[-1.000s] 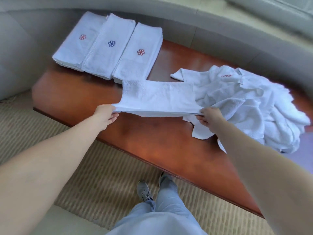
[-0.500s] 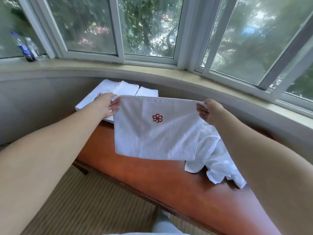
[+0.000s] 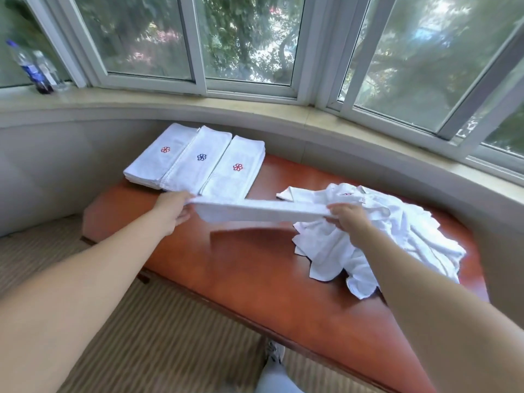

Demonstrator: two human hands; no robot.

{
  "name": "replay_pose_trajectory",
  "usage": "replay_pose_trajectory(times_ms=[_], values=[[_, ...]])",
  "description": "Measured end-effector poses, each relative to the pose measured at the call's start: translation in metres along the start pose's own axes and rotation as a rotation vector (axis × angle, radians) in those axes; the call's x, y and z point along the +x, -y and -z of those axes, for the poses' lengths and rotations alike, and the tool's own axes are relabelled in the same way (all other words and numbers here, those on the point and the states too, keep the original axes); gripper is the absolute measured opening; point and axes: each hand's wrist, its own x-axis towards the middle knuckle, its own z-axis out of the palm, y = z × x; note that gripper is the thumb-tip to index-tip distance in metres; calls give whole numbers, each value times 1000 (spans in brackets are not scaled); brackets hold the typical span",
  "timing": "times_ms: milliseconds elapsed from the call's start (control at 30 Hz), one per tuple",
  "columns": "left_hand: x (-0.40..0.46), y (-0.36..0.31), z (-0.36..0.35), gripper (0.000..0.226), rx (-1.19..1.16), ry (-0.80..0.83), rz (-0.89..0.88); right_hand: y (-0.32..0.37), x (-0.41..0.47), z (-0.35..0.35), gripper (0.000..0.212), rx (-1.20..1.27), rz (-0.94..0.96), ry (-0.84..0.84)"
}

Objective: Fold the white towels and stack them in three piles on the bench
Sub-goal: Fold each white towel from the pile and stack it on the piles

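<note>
Both hands hold one white towel (image 3: 262,212) stretched flat between them in the air above the worktop (image 3: 255,268): the left hand (image 3: 173,211) pinches its left end with thumb on top and fingers curled beneath, and the right hand (image 3: 347,218) grips its right end with fingers curled round the edge. That towel lies nearly level, seen almost edge-on, with its shadow on the wood below, and its left end hangs just in front of the near edges of the stacks.

Largest in the scene is the curved bay window (image 3: 241,43) across the far side, with green foliage behind the glass and a pale stone sill (image 3: 170,103) beneath it. Below that, the reddish-brown wooden worktop runs from left to near right. On its right part lies a crumpled heap of unfolded white towels (image 3: 397,236), partly behind the right forearm. At the far left end three piles of folded towels sit side by side, touching: the left pile (image 3: 158,160) shows a red flower mark, the middle pile (image 3: 195,163) a blue one, the right pile (image 3: 235,171) a red one. Striped beige carpet (image 3: 141,336) covers the near floor, where a grey shoe (image 3: 274,353) shows at the bottom edge. Two plastic bottles (image 3: 37,70) stand on the sill at far left.
</note>
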Motion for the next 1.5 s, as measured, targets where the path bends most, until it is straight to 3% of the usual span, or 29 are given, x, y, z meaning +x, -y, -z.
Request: replay_pose_trajectory(times_ms=[100, 200, 267, 367, 500, 833, 1067, 1500], values=[[0, 66, 17, 22, 223, 73, 115, -63, -11, -2, 16, -128, -152, 37], [1, 127, 37, 25, 387, 246, 328, -121, -23, -6, 4, -320, -226, 100], [1, 155, 47, 28, 508, 357, 399, -149, -31, -6, 11, -469, -254, 203], [5, 183, 59, 33, 652, 417, 441, -172, -35, -3, 25, -632, -322, 345], [20, 191, 69, 18, 646, 423, 413, -173, -26, 3, 13, -643, -315, 387], [98, 165, 28, 19, 476, 206, 207, -160, 68, -29, 15, -361, -265, 231], [159, 160, -16, 15, 487, 130, 211, -176, 135, -54, 22, -405, -247, 115], [219, 191, -47, 16, 537, -25, 268, -201, 193, -87, 30, -587, -271, 92]])
